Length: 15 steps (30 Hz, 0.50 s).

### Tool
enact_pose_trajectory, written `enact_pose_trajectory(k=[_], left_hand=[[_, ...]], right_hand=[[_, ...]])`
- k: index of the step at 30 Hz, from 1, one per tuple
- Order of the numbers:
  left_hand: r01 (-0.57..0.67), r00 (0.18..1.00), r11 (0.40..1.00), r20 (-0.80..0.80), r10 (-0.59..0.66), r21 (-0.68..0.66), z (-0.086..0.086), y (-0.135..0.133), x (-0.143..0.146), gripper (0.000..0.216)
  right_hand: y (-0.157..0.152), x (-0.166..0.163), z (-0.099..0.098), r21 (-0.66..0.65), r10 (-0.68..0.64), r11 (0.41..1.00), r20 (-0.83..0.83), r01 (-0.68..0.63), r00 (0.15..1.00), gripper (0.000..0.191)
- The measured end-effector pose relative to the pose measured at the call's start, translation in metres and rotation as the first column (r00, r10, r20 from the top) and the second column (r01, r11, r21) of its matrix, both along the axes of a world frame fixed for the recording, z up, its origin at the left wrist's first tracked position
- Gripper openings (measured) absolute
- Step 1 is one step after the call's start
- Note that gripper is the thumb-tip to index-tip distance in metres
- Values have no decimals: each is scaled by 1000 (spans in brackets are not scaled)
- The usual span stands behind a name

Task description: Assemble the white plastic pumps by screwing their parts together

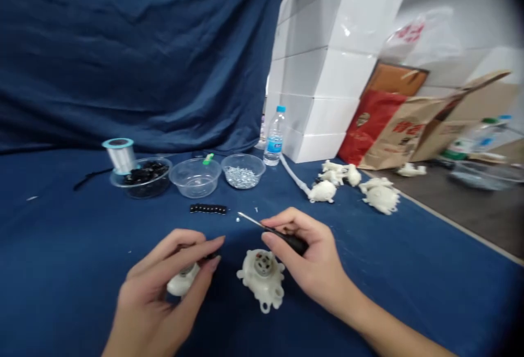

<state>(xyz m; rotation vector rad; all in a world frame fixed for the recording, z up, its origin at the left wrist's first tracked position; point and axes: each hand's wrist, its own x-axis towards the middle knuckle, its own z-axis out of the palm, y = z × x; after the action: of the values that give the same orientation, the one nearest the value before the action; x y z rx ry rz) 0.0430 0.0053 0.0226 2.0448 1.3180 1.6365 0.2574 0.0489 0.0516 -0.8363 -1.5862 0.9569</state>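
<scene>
My right hand [313,259] is closed around the black handle of a screwdriver [292,241], its metal shaft pointing up and left above the cloth. My left hand [164,286] pinches a small black piece [209,257] between thumb and fingers; most of it is hidden. Behind that hand shows a white plastic housing [182,283], partly covered, and I cannot tell if it is held or lying. Between my hands a second white housing [264,286] with a round metal motor [264,263] set in it rests on the blue cloth. Near the screwdriver tip lies a tiny screw [238,219].
Beyond my hands lies a black strip of small parts [208,209]. Behind stand a bowl of black parts [141,188] with a wire spool [120,155], a clear bowl [195,185], a bowl of screws [242,177] and a water bottle [275,141]. White housings [380,196] lie right.
</scene>
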Motion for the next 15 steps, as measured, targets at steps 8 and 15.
enact_pose_trajectory(k=[8,15], left_hand=[[78,988,995,139,-70,-56,10,-2,4,24],[108,986,994,131,-106,-15,11,-5,4,27]], right_hand=[[3,1,-2,106,-56,994,144,41,988,6],[3,0,-3,134,-95,989,195,69,976,3]])
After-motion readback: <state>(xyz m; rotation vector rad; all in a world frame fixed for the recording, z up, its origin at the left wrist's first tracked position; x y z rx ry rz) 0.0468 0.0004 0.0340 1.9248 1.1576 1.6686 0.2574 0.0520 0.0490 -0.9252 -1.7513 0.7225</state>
